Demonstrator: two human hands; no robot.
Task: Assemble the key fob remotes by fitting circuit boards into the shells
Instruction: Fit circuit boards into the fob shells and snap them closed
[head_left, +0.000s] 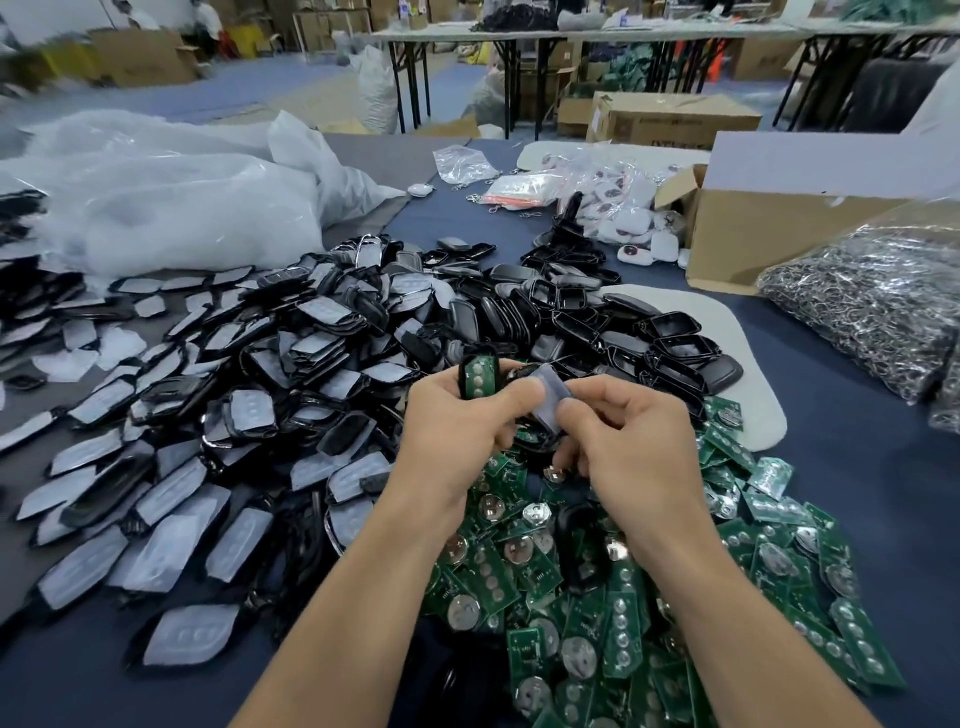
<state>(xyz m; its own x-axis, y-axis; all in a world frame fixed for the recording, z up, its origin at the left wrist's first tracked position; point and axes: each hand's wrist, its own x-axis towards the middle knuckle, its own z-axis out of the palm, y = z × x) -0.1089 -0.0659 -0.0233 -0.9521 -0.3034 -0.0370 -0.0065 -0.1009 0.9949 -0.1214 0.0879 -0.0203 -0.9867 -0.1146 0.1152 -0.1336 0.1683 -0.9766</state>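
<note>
The left hand (457, 421) grips a black shell (480, 353) with its fingers curled round it. A green circuit board (476, 378) lies inside the shell, with its round contacts facing the camera. Just beside it, the right hand (628, 441) pinches a pale translucent piece (549, 397) between thumb and forefinger. Its other fingers are curled, and I cannot tell if they hold something more. Both hands are above the near middle of the table, over the border where two heaps meet.

Under the hands and to their right, up to the near edge, lies a heap of green boards (623, 613), with one loose dark shell (582, 551) on top. Left of the hands, a wide heap of shells with pale button pads (234, 395) reaches to the left edge. Behind the hands, empty black shells (623, 322) are heaped partly on a white foam sheet (748, 364).

The bare dark blue cloth of the table (883, 493) shows along the right edge, between the boards and a clear bag of metal rings (872, 312), and also at the near left corner. At the far right stands an open cardboard box (769, 234), with white remotes (639, 228) and small clear bags (462, 163) beside it. Big white plastic bags (171, 208) fill the far left corner. Beyond the table are a blue floor, folding tables (519, 36) and more cartons (670, 122).
</note>
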